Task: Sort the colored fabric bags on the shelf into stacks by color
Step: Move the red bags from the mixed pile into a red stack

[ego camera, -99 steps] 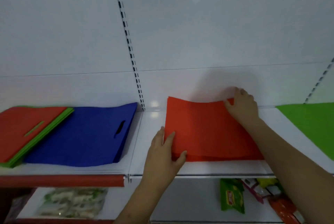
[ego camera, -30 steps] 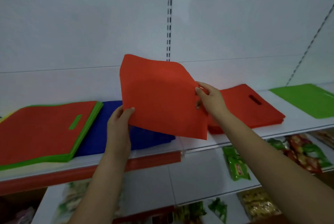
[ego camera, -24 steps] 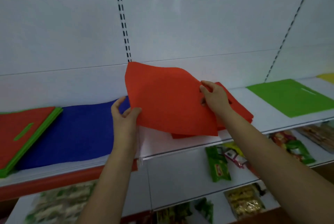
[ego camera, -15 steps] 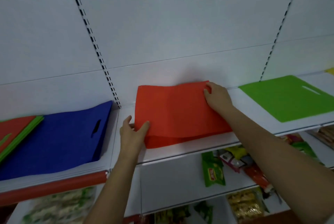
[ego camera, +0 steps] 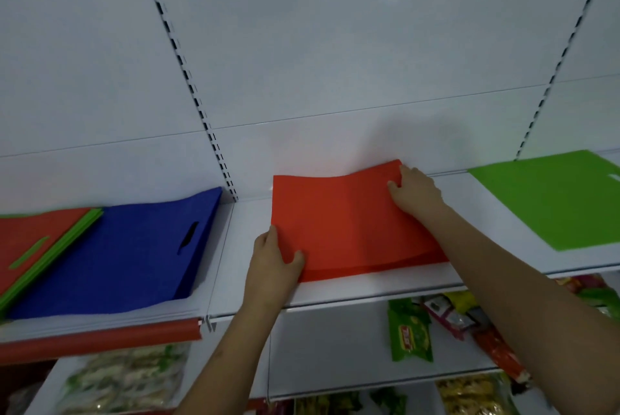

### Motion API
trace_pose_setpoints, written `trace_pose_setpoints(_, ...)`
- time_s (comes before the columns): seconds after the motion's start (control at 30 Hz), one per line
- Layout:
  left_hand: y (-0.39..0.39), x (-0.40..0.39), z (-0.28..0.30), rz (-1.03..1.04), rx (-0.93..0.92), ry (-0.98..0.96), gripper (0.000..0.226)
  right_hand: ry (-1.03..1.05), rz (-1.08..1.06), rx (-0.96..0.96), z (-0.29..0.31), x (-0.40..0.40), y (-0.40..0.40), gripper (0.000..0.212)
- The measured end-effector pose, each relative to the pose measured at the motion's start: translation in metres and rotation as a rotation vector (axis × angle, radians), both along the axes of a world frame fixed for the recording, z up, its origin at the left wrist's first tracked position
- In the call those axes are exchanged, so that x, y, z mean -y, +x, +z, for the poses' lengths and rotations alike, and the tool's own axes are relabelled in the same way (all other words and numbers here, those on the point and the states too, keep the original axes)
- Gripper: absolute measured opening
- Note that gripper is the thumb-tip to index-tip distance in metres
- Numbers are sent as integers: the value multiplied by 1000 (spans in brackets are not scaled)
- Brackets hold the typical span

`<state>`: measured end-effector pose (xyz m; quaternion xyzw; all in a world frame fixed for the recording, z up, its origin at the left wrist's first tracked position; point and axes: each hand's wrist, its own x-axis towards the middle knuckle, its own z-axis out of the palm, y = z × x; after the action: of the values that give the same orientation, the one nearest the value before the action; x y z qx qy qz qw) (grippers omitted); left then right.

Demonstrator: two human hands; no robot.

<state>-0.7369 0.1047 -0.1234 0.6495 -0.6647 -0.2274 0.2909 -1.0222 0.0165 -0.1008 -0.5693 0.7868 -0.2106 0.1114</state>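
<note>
Red bag [ego camera: 349, 223] now lowered onto red stack, both hands at corners.

Both bare arms reach up and forward, the forearms rising from the lower edge of view. The left hand [ego camera: 273, 262] sits nearer the body, fingers pointing up, thumb spread to the right and pinching the red bag [ego camera: 345, 223] at its near left corner. The right hand [ego camera: 414, 193] stretches farther, fingers curled over the bag's far right corner.
</note>
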Motion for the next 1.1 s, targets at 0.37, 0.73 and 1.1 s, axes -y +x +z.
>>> trace_pose_setpoints(0.37, 61, -13, 24, 8, 37, -177, 70, -348, 308, 54, 45, 5, 157, 61)
trace_pose_setpoints(0.73, 287, -32, 40, 130, -85, -387, 52, -337, 585, 156, 56, 19, 405, 62)
trace_pose_setpoints(1.1, 538, -22, 11, 503, 80, -354, 45, -212, 625, -22, 27, 22, 629, 70)
